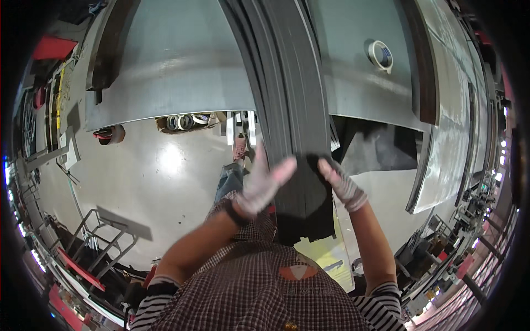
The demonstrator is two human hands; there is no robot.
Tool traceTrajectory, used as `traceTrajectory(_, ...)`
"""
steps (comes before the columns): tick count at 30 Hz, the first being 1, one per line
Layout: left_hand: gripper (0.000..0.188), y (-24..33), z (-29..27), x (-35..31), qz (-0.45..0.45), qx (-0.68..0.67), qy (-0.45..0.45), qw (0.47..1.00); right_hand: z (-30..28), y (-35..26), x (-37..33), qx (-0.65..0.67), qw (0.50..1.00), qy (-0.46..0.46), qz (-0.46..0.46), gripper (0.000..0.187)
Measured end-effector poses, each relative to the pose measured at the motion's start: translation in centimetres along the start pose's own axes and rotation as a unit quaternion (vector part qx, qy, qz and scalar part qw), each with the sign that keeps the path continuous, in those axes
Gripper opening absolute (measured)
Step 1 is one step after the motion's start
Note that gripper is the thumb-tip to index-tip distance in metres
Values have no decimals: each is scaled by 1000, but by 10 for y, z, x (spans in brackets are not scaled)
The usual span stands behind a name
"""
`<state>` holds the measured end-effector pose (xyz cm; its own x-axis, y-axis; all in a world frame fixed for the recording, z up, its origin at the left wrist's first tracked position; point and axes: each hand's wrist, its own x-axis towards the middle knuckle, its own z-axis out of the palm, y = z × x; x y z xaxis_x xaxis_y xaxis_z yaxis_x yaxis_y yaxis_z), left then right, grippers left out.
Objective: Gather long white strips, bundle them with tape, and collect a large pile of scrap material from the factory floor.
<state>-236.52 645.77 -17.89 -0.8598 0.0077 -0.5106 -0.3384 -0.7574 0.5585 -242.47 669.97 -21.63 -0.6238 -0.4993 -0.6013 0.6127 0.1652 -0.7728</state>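
Observation:
A long stack of dark grey strips (298,110) runs from the far edge down the middle to my body. My left hand (256,185), in a pale glove and blurred by motion, is at the left side of the stack, thumb and fingers spread apart. On the other side my right hand (345,185), also gloved, is by the stack's right edge with its fingers stretched out; some are hidden. Whether either hand touches the strips, I cannot tell. A yellow-and-white sheet (331,259) shows under the near end of the stack.
The stack lies across a grey metal-topped table (176,71). A roll of tape (381,56) sits on its right half. Brown beams (425,71) border the table. Below are a box of tape rolls (185,122), a metal frame (113,234) and a dark sheet (381,149).

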Motion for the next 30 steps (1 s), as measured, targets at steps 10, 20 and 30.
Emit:
traceTrajectory(10, 72, -62, 30, -31, 11, 77, 71, 994, 17, -14, -48, 34, 998, 54, -2, 93)
traceTrajectory(20, 79, -15, 15, 14, 25, 72, 25, 997, 28, -67, 19, 5, 998, 44, -54, 83)
traceTrajectory(30, 75, -54, -19, -22, 44, 59, 126, 989, 41, -18, -3, 112, 992, 59, 14, 90)
